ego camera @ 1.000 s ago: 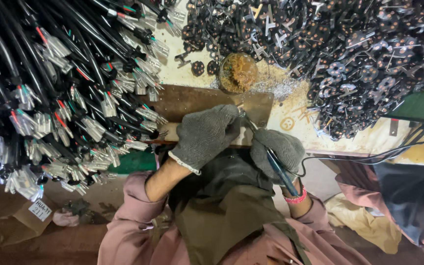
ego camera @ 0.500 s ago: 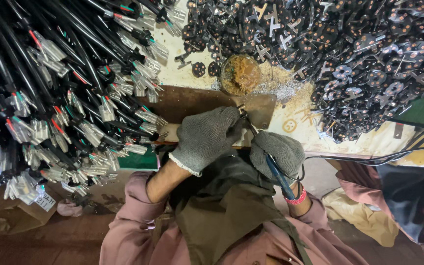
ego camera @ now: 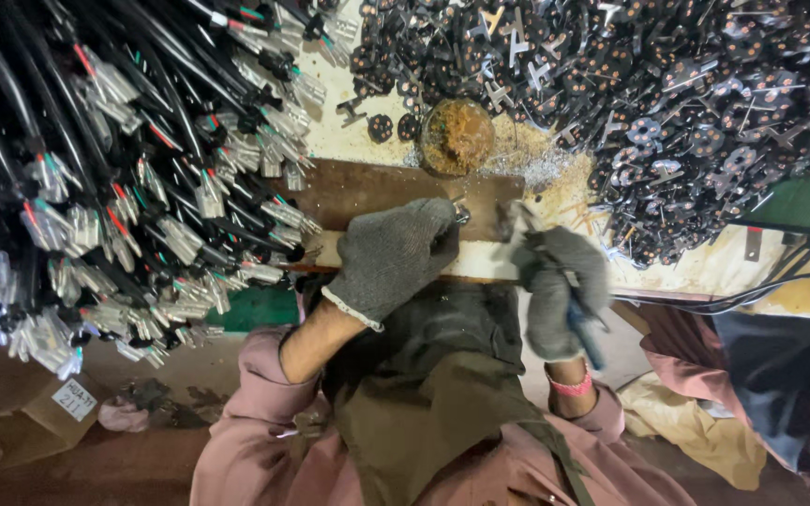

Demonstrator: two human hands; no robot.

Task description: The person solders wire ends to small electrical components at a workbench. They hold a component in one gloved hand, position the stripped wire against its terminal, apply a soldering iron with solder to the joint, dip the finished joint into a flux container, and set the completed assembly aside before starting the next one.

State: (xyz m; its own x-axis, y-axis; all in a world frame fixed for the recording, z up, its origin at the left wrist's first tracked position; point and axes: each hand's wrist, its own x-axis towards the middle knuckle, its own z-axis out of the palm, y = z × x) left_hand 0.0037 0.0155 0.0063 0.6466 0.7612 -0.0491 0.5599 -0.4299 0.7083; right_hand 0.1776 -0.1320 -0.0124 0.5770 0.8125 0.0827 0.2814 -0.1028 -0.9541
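Head view, looking down over a cluttered tabletop. Left hand in a grey knit glove, fingers curled down over a small metal part at the near edge of a brown wooden board; the part is pinched at the fingertips, mostly hidden by the glove. Right hand, also gloved grey, is clenched around a blue-handled tool, the handle running back toward the wrist, the metal tip pointing at the board just beside the small part; tip blurred, cannot tell whether it touches. Pink band on the right wrist. A round rusty tin sits just beyond the board, with pale metal shavings beside it. To the left, a dense bundle of black cables with stripped coloured wire ends hangs over the work area. Upper right, a large heap of dark plug inserts with metal pins. Person wears pink sleeves and a dark olive apron.
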